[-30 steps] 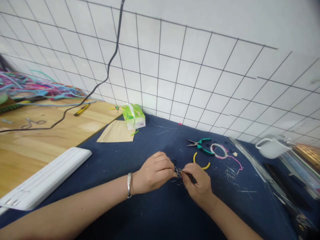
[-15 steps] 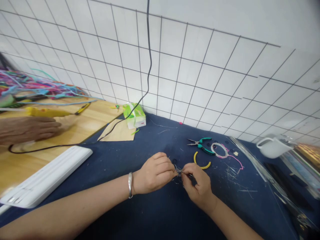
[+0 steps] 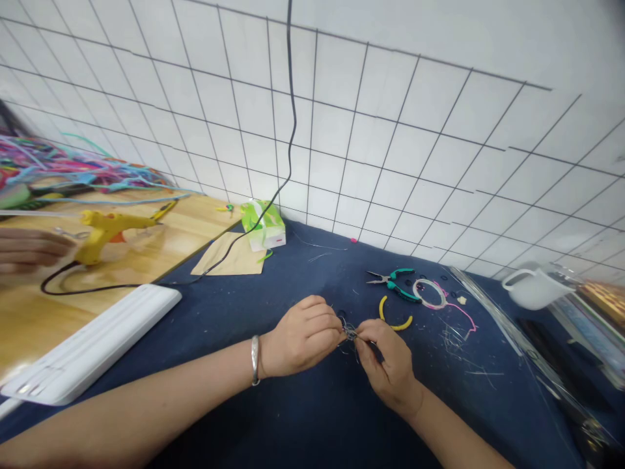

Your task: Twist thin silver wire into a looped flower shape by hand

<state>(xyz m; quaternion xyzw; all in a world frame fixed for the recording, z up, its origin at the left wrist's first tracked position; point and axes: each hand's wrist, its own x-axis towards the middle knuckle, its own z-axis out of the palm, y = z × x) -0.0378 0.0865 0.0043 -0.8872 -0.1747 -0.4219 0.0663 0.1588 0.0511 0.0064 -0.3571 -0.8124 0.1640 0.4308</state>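
Note:
Between my two hands is a small tangle of thin silvery wire (image 3: 349,332), held just over the dark blue cloth (image 3: 273,417). My left hand (image 3: 305,335), with a silver bangle at the wrist, is closed on the wire's left side; its fingertips are partly hidden. On the other side my right hand (image 3: 387,361) pinches the wire between thumb and forefinger. Just beyond my right hand lie yellow-handled pliers (image 3: 398,324), their front part not visible. Farther back are green-handled needle-nose pliers (image 3: 390,281) and a coil of clear line (image 3: 428,294).
A white power strip (image 3: 97,345) lies at left. Behind it, a co-worker's hand (image 3: 32,251) is beside a yellow glue gun (image 3: 110,228) on the wooden board. A tissue pack (image 3: 263,225) stands by the tiled wall. Wire offcuts (image 3: 454,339) and a white mug (image 3: 532,286) are at right.
The co-worker's hand has drawn back to the left, and the glue gun now stands upright on the board. My own hands and the wire have barely moved.

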